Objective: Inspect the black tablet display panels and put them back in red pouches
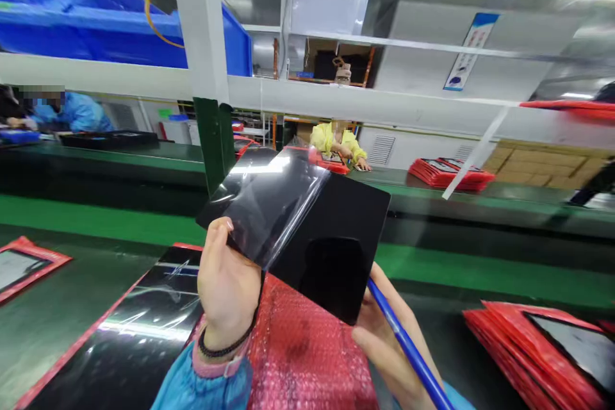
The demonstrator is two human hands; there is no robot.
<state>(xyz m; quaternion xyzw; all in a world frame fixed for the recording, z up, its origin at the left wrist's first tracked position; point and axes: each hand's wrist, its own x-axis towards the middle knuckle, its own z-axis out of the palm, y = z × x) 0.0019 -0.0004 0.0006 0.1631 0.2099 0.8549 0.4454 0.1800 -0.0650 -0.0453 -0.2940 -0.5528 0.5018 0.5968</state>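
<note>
A glossy black flat panel (346,224), like a tablet screen, is held up tilted in front of me. Clear film (269,205) covers its left part, with a bright crease running where the bare surface starts. My left hand (225,288) grips the panel's lower left edge, the thumb on its face and the other fingers hidden behind. At the lower right corner, my right hand (391,333) is closed around a blue pen-like stick (408,346), its fingers close against the panel's edge. Under the panel lies a red bubble-wrap pouch (307,346).
Film-covered black panels (139,327) lie at left on red wrap. A stack of red pouches (538,346) stands at right, and another pouch (36,262) at far left. Across the green line, a person in yellow (339,141) works near a red stack (449,173). A white post (199,25) rises ahead.
</note>
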